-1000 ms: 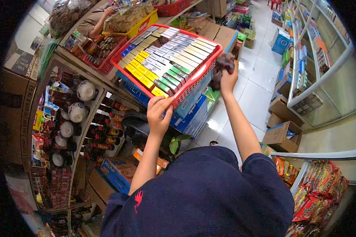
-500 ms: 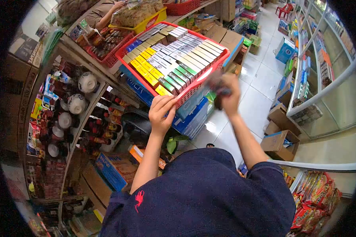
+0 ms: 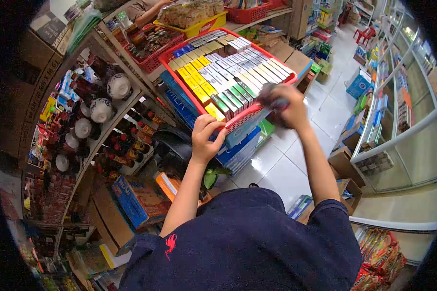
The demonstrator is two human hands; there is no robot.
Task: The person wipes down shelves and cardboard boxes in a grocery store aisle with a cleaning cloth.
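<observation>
A red plastic basket point(image 3: 247, 115) full of small upright packs in yellow, white, green and gold stands on stacked blue boxes point(image 3: 240, 153). My left hand point(image 3: 207, 138) grips the basket's near left corner, fingers over the rim beside a yellow pack point(image 3: 214, 111). At the basket's right corner my right hand point(image 3: 294, 107) is closed around a dark, blurred bundle point(image 3: 273, 99), possibly a cloth; motion blur hides its details. The bundle is close against the outer side of the rim.
Left, a shelf holds white bowls point(image 3: 101, 110) and dark bottles point(image 3: 126, 145). Behind are a yellow basket point(image 3: 213, 23) and another person's arm point(image 3: 150, 13). Right, a glass cabinet point(image 3: 398, 165) lines the tiled floor point(image 3: 281, 169), with open cartons point(image 3: 347, 194) beside it.
The view has shifted, so the basket appears lower and further right. My right hand with the dark bundle has moved up against the basket's right corner. My left hand stays at the near left corner.
</observation>
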